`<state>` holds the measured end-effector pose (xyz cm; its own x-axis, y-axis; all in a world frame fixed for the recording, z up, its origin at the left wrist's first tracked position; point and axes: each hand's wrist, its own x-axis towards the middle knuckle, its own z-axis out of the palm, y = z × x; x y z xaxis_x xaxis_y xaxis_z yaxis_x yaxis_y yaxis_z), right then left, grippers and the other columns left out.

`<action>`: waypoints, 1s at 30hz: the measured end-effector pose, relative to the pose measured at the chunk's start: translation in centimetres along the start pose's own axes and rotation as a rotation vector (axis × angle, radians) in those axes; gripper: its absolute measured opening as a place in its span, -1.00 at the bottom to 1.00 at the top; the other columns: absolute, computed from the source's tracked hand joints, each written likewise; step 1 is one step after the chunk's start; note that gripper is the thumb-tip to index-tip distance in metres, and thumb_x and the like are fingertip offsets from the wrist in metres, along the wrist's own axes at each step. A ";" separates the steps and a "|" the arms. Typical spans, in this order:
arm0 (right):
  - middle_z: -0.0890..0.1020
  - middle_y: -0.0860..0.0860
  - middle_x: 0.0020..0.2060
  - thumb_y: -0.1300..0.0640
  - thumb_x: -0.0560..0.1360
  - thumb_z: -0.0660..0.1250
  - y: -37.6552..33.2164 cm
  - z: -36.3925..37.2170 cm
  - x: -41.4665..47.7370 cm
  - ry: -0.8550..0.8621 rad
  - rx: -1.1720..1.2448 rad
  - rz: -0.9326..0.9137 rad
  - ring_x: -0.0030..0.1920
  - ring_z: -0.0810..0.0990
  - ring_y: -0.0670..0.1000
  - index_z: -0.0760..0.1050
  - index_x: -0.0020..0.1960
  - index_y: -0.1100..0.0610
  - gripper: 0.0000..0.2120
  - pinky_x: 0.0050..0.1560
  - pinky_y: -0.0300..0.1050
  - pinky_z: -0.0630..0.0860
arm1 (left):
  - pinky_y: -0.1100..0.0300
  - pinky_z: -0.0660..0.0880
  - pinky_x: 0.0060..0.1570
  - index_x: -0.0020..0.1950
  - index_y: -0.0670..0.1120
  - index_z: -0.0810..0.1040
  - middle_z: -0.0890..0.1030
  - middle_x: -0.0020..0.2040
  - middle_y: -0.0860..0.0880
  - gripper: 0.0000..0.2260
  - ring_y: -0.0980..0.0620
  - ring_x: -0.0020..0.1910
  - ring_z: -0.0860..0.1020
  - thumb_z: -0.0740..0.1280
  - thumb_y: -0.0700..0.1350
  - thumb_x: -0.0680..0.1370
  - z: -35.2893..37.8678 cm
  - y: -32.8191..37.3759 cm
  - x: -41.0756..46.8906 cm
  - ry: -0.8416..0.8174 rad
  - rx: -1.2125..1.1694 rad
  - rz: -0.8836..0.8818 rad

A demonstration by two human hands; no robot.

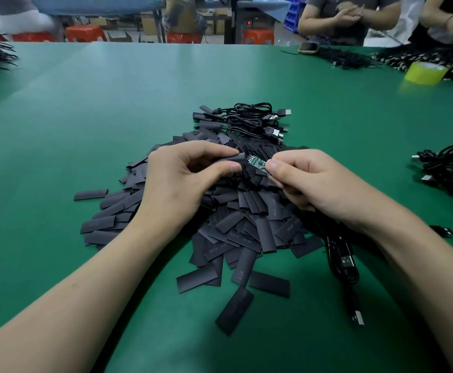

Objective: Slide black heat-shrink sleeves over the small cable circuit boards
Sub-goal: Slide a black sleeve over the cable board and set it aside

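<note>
Left grip (182, 179) around sleeve (230, 158), board (256, 164) adjacent

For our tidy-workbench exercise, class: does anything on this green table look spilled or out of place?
The pile of black sleeves sprawls loosely; one stray sleeve lies alone on the near side. Nothing looks damaged.

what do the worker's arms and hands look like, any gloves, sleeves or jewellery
The left hand and right hand are bare: no gloves or rings. Nails are short and unpainted. The forearms are uncovered as far as the frame shows, with no sleeve, watch or wrist strap in view.
</note>
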<state>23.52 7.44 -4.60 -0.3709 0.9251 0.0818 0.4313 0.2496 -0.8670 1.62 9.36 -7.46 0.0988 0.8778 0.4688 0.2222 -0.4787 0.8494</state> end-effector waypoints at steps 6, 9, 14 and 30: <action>0.29 -0.06 -0.50 -0.13 0.59 0.18 0.2 0.0 0.1 -0.005 -0.055 -0.012 -0.50 0.20 -0.06 0.36 -0.33 0.00 -0.64 -0.47 -0.18 0.15 | 0.07 0.66 0.06 -0.03 0.04 0.75 0.75 -0.13 0.11 -0.85 0.08 -0.10 0.73 0.58 -0.14 0.44 0.0 -0.1 0.1 -0.042 0.017 -0.002; 0.30 -0.11 -0.52 -0.13 0.59 0.17 0.2 -0.1 0.0 -0.017 -0.165 -0.032 -0.49 0.22 -0.10 0.34 -0.31 0.05 -0.63 -0.43 -0.18 0.17 | 0.18 0.64 0.02 -0.04 0.06 0.74 0.75 -0.14 0.13 -0.84 0.12 -0.12 0.72 0.59 -0.15 0.43 0.0 -0.1 0.1 -0.060 0.030 -0.003; 0.35 -0.14 -0.54 0.03 0.69 0.22 0.2 -0.5 -0.3 -0.070 -0.326 -0.048 -0.49 0.29 -0.15 0.37 -0.30 0.11 -0.61 -0.41 -0.25 0.19 | 0.10 0.62 -0.02 -0.01 0.04 0.75 0.73 -0.12 0.07 -0.84 0.11 -0.12 0.68 0.58 -0.11 0.44 -0.2 0.0 0.1 -0.136 0.190 0.128; 0.41 -0.11 -0.51 -0.02 0.63 0.21 0.2 -0.5 -0.3 -0.106 -0.407 -0.027 -0.46 0.31 -0.13 0.47 -0.27 0.09 -0.66 -0.39 -0.17 0.24 | 0.35 0.49 -0.01 0.04 -0.05 0.75 0.68 -0.10 0.13 -0.80 0.27 -0.08 0.62 0.57 -0.04 0.45 -0.4 0.5 0.0 -0.281 0.373 0.345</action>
<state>24.15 7.35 -4.51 -0.4599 0.8874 0.0329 0.7020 0.3860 -0.5985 1.37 9.12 -6.89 0.4683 0.6681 0.5782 0.4533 -0.7434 0.4919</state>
